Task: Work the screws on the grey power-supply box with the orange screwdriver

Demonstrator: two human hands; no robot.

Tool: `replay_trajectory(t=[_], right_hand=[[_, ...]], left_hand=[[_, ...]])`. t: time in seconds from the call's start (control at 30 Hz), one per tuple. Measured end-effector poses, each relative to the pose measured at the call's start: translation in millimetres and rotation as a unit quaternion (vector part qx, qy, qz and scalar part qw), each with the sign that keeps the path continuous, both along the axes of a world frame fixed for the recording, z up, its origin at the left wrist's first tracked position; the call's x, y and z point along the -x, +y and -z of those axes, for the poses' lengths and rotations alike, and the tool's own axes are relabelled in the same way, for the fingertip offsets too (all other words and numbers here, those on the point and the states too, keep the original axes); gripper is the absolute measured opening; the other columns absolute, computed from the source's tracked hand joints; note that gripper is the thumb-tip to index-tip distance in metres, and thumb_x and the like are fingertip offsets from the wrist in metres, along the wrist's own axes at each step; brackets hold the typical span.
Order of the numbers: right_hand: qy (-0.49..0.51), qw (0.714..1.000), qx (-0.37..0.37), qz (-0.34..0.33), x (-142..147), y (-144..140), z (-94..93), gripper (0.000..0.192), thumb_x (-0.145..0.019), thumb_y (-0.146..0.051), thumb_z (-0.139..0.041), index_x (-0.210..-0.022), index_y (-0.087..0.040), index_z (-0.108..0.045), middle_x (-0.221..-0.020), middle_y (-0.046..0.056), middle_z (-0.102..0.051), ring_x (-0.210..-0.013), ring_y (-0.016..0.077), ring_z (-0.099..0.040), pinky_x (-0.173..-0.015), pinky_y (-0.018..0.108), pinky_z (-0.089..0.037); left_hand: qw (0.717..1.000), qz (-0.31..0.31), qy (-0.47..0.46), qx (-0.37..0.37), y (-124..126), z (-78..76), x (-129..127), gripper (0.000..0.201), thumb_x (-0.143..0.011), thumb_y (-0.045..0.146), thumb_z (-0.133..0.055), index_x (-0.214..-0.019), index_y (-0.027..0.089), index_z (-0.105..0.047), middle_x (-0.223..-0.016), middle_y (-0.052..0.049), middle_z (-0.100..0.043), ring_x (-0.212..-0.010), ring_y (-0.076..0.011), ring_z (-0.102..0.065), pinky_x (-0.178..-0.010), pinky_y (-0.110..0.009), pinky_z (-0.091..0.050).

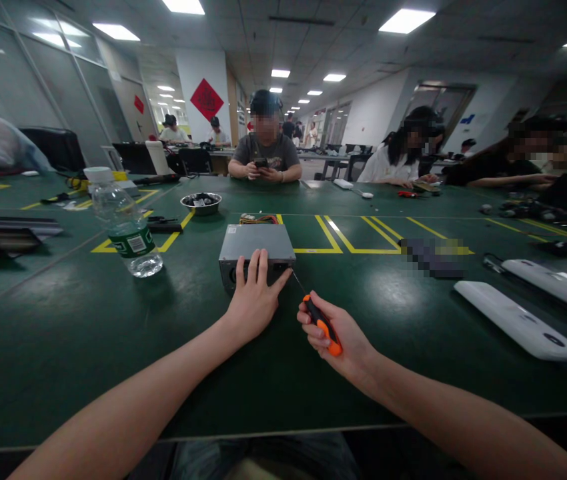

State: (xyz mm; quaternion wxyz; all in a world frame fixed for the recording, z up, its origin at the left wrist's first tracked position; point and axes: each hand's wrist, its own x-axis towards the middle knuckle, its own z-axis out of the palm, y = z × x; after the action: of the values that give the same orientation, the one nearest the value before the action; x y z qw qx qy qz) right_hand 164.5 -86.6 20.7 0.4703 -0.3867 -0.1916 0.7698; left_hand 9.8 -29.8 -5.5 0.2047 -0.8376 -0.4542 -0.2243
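The right hand's [336, 333] grip is clenched around the black-and-orange plastic handle of a screwdriver [322, 325], whose thin metal shaft runs up and left to the near right corner of a grey rectangular metal box [257, 245]. The left hand [253, 300] lies flat, fingers spread, pressed on the near top edge and front face of that box; its grip is released, closing on nothing.

The box sits near the middle of the dark green worktop [88, 347], with coloured wires showing at its far edge. Between the box and the worktop's near edge the surface is bare but for the two forearms. To the left, just apart from the box, stands a clear plastic water bottle with a green label [124, 227]. Farther off, left of centre, is a round metal bowl [201, 203] holding dark small parts. To the right, well apart from the hands, two long white plastic casings [516, 325] lie slantwise. Yellow taped lines [343, 240] mark the surface beyond the box. Other people sit along the far edge.
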Motion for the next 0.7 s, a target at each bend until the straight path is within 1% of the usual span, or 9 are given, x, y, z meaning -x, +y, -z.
replay_trajectory(t=[0.13, 0.3, 0.5, 0.6, 0.7], right_hand=[[0.006, 1.000, -0.002, 0.001, 0, -1, 0.7, 0.035, -0.092, -0.030, -0.032, -0.071, -0.011, -0.052, -0.055, -0.001, -0.047, -0.034, 0.0008, -0.034, -0.030, 0.010, -0.026], [0.007, 1.000, -0.001, -0.010, 2, -3, 0.1, 0.034, -0.090, -0.032, -0.034, -0.069, -0.012, -0.052, -0.054, -0.001, -0.047, -0.034, 0.0007, -0.033, -0.030, 0.011, -0.023], [-0.029, 0.998, -0.022, -0.057, 6, -9, 2.7, 0.033, -0.088, -0.036, -0.037, -0.069, -0.014, -0.052, -0.054, -0.002, -0.047, -0.032, 0.0014, -0.034, -0.030, 0.013, -0.021], [-0.041, 0.997, -0.042, -0.048, 8, -10, 4.2, 0.033, -0.088, -0.037, -0.037, -0.069, -0.015, -0.052, -0.053, -0.003, -0.047, -0.032, 0.0021, -0.035, -0.031, 0.014, -0.021], [-0.040, 0.996, -0.067, -0.035, 9, -8, 6.2, 0.032, -0.088, -0.038, -0.037, -0.070, -0.015, -0.051, -0.054, -0.003, -0.048, -0.032, 0.0025, -0.035, -0.032, 0.014, -0.022]], left_hand=[[1.000, 0.006, -0.002, 0.003, 0, -1.3, 0, 0.054, -0.077, 0.020, -0.054, -0.129, 0.028, -0.044, -0.143, -0.016, -0.025, -0.132, -0.0377, -0.018, -0.103, -0.058, -0.014], [1.000, 0.008, -0.009, 0.000, -2, -3.1, 0, 0.052, -0.077, 0.018, -0.053, -0.128, 0.028, -0.045, -0.142, -0.014, -0.027, -0.132, -0.0372, -0.019, -0.102, -0.058, -0.015], [1.000, 0.012, -0.015, 0.008, -4, -4.7, 0, 0.053, -0.076, 0.018, -0.054, -0.127, 0.029, -0.045, -0.141, -0.013, -0.028, -0.132, -0.0360, -0.017, -0.103, -0.057, -0.015], [0.999, 0.019, -0.039, 0.019, -3, -8.1, 3, 0.050, -0.073, 0.013, -0.052, -0.121, 0.028, -0.050, -0.140, -0.011, -0.031, -0.131, -0.0328, -0.021, -0.103, -0.054, -0.015], [0.996, 0.017, -0.087, 0.032, 3, -11.6, 9, 0.038, -0.076, 0.011, -0.044, -0.112, 0.020, -0.052, -0.131, -0.011, -0.043, -0.125, -0.0256, -0.033, -0.102, -0.046, -0.022]])
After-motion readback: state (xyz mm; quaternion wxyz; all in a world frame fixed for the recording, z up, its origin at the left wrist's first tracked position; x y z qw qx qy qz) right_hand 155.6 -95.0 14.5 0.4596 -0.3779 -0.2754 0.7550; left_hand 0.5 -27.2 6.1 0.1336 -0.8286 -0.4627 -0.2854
